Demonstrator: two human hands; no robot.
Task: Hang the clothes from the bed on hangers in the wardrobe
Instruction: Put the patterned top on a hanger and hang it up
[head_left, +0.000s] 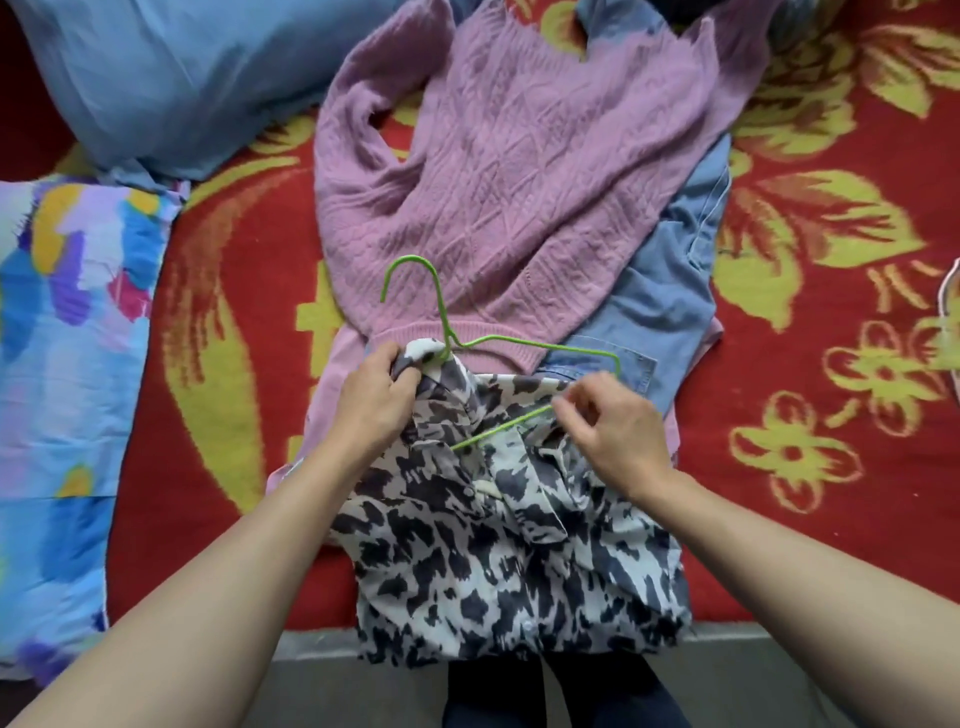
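Left hand (371, 402): fingers curled, gripping the collar area of the black-and-white patterned shirt (493, 561) just beside the neck of the green wire hanger (440, 312). Right hand (610, 431): thumb and forefinger pinch the hanger's lower bar, other fingers loosely bent. The hanger lies partly inside the shirt — hook and one shoulder exposed. The shirt rests at the near edge of the bed, its hem hanging over. Beyond it lie a purple knitted sweater (509, 182) and a denim garment (670, 291) on a red floral blanket (831, 312). Two pillows — blue (171, 78) and multicoloured (67, 364) — sit at left.
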